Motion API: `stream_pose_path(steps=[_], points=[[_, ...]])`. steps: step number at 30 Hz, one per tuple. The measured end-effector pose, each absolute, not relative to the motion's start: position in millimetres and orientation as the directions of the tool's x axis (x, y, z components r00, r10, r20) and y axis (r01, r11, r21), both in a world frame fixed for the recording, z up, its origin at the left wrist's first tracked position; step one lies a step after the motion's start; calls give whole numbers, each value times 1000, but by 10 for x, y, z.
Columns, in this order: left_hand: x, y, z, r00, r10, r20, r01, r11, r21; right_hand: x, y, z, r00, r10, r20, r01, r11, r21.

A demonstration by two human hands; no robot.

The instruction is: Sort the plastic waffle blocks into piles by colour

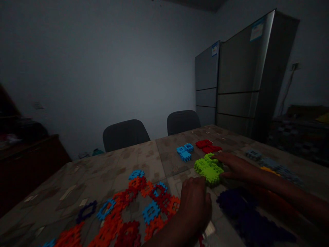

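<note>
The pile of green plastic blocks (208,168) sits mid-counter (77,178), touched by the half-open grip of the right hand (238,168), its fingers laid over the pile's 3 o'clock side. The left hand (194,202) is held curled just beside the pile at 7 o'clock, its grip unreadable in the gloom. A heap of dark blocks (246,212) at 5 o'clock is barely made out.

We log no legible text: the blue-white label (257,30) on the taller refrigerator (238,72) and the blue-white sticker (214,49) on the shorter refrigerator (206,70) are too blurred to read.
</note>
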State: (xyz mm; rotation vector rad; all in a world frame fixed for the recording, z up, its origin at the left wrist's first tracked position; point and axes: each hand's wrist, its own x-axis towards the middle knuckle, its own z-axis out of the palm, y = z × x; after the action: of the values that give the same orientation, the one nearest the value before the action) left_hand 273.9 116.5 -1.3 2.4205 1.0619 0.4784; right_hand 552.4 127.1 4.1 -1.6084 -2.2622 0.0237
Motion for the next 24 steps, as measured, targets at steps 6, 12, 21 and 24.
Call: stream_pose_path(steps=[6,12,21,24], points=[[2810,1199,13,657,741,141,589,-621,517,5481,1238,156,-277,934,224,917,327,-228],[2737,1261,18,636,754,166,584,-610,535,5239,1168,294,-371,912,173,891,403,-208],[2353,1243,17,608,783,131,615,-569,547,5046,1307,230,-430,899,83,888,438,-142],[2164,1202,42,610,781,132,611,-570,549,5072,1295,262,-423,903,73,891,429,-151]])
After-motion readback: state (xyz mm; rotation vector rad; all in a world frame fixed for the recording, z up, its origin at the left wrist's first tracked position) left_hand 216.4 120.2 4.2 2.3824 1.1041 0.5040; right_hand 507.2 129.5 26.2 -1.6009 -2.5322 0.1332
